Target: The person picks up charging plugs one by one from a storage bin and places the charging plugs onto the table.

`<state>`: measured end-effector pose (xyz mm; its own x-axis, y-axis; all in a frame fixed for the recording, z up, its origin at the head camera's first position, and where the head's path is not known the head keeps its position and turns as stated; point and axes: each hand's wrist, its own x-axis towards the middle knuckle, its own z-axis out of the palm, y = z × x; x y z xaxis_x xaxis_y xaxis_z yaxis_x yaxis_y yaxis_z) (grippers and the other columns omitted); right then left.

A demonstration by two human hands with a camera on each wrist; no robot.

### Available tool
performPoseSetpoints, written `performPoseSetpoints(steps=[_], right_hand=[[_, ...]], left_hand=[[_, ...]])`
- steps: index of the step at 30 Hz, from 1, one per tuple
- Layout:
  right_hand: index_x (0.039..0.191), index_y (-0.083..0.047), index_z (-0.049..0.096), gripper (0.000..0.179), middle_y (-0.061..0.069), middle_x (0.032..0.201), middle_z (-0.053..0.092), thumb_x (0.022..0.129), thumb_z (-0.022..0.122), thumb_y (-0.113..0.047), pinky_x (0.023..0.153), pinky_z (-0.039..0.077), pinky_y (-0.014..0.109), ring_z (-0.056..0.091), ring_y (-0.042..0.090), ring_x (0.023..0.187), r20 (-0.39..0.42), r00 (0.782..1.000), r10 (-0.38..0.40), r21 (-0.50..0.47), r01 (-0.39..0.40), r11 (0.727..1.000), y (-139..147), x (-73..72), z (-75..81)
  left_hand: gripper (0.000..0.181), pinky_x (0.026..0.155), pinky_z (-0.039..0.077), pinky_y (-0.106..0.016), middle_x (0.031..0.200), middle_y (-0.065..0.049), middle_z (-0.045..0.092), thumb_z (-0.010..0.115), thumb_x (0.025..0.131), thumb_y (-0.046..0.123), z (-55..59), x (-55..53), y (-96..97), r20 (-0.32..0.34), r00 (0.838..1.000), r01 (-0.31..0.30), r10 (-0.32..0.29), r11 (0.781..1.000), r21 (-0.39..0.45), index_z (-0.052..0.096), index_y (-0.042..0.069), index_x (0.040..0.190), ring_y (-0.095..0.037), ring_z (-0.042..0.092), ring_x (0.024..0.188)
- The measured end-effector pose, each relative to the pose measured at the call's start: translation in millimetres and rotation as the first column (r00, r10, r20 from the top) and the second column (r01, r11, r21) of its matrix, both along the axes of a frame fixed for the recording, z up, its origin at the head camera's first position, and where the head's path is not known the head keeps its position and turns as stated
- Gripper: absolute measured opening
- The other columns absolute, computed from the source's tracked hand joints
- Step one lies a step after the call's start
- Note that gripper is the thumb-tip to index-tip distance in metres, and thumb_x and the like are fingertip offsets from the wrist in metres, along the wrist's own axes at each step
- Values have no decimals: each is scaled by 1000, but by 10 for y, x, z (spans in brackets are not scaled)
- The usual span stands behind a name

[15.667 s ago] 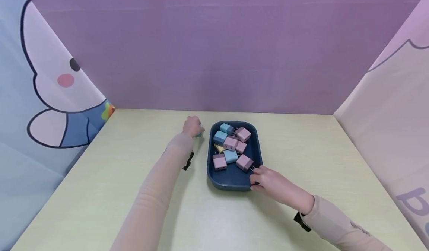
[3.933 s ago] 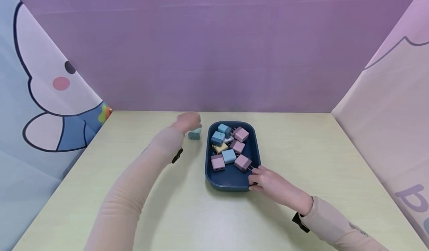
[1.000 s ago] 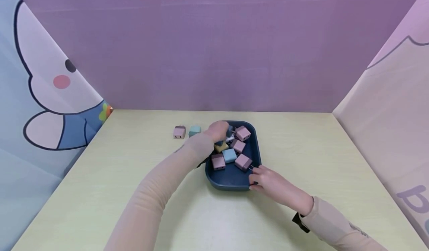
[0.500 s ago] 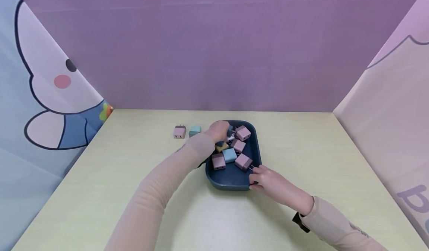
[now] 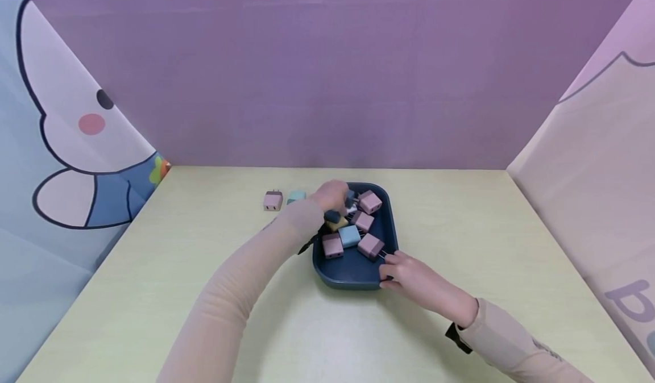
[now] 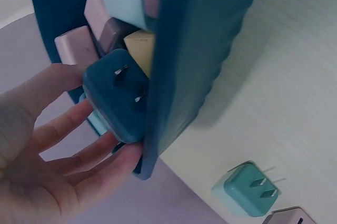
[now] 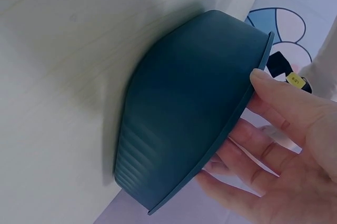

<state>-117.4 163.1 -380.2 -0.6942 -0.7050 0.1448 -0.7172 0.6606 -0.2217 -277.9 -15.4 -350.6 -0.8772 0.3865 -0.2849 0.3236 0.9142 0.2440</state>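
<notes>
In the head view, my left hand [image 5: 331, 194] reaches into the far left of a dark blue plastic tray [image 5: 353, 280]. The left wrist view shows its thumb and fingers pinching a blue plug charger [image 6: 108, 100], prongs facing the camera, just inside the tray wall [image 6: 192, 61]. My right hand [image 5: 417, 280] holds the tray's near right corner, thumb outside the rim in the right wrist view and fingers over it. Around the held charger lie pink chargers [image 5: 370, 246], a light blue one [image 5: 349, 236] and a yellow one [image 5: 338, 224]. The left hand hides some of the contents.
Left of the tray, a pink charger [image 5: 273, 201] and a teal charger [image 6: 251, 188] stand in a row on the pale table [image 5: 153, 292]. A purple backdrop [image 5: 327, 76] rises behind the table, with printed cloth on both sides.
Earlier the left hand set down the teal charger, then was beside it on the table. It has since moved right into the tray; a pink charger now stands outside. The right hand stays put.
</notes>
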Motion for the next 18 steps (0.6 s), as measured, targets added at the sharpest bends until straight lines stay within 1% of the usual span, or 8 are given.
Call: performPoseSetpoints(steps=[5, 7, 9, 11, 12, 14, 16, 18], right_hand=[[75, -13, 62, 8, -4, 72, 51, 74, 70, -13, 58, 41, 19, 42, 8, 68, 0, 1000, 7, 2, -7, 1000, 5, -2, 4], [75, -13, 62, 8, -5, 72, 51, 74, 69, -13, 58, 41, 19, 42, 8, 68, 4, 1000, 5, 2, -5, 1000, 6, -2, 2], [75, -13, 62, 8, -5, 72, 51, 75, 69, -14, 58, 41, 19, 42, 8, 68, 6, 1000, 1, 3, -1, 1000, 5, -3, -2], [75, -13, 61, 8, -5, 72, 51, 75, 69, -14, 59, 41, 19, 42, 8, 68, 7, 1000, -3, 4, 3, 1000, 4, -5, -6], [75, -14, 61, 8, -5, 72, 51, 75, 69, -14, 59, 41, 19, 42, 8, 69, 8, 1000, -4, 6, 4, 1000, 3, -6, -5], [75, -14, 61, 8, -5, 72, 51, 75, 69, -15, 59, 41, 19, 42, 8, 69, 8, 1000, -3, 7, 3, 1000, 3, -9, -7], [75, -14, 61, 8, -5, 72, 50, 75, 69, -15, 59, 41, 19, 41, 8, 69, 7, 1000, -1, 7, 1, 1000, 3, -10, -9], [75, -14, 61, 8, -5, 72, 50, 74, 69, -14, 58, 41, 19, 41, 8, 68, 6, 1000, 3, 6, -3, 1000, 4, -9, -12]], left_hand=[[13, 58, 42, -24, 75, -2, 55, 68, 76, 13, 76, -10, -17, -6, 1000, 16, -16, 1000, -4, 56, 8, 78, -13, 50, 66], [15, 55, 39, -22, 65, 0, 48, 67, 77, 12, 113, -10, -25, -3, 1000, 26, -26, 1000, 8, 53, 10, 70, -12, 43, 58], [25, 52, 34, -22, 57, 2, 37, 66, 78, 12, 155, -9, -36, -3, 999, 36, -36, 999, 21, 47, 11, 62, -11, 34, 51], [30, 51, 31, -23, 55, 2, 30, 65, 78, 11, 200, -5, -52, -10, 999, 41, -40, 999, 28, 41, 11, 59, -11, 27, 50], [30, 51, 31, -24, 56, 1, 29, 65, 78, 11, 221, -2, -63, -8, 999, 38, -38, 999, 32, 41, 10, 60, -12, 26, 50], [21, 54, 34, -24, 60, 1, 35, 65, 78, 11, 257, 2, -91, -20, 999, 27, -26, 999, 35, 47, 8, 67, -12, 32, 54], [13, 60, 39, -25, 71, 0, 46, 66, 77, 11, 279, 7, -126, -17, 1000, 8, -8, 999, 42, 55, 6, 81, -12, 42, 63], [21, 67, 43, -27, 85, -2, 53, 66, 78, 12, 292, 9, -165, -10, 1000, -7, 8, 999, 48, 57, 5, 95, -14, 49, 75]])
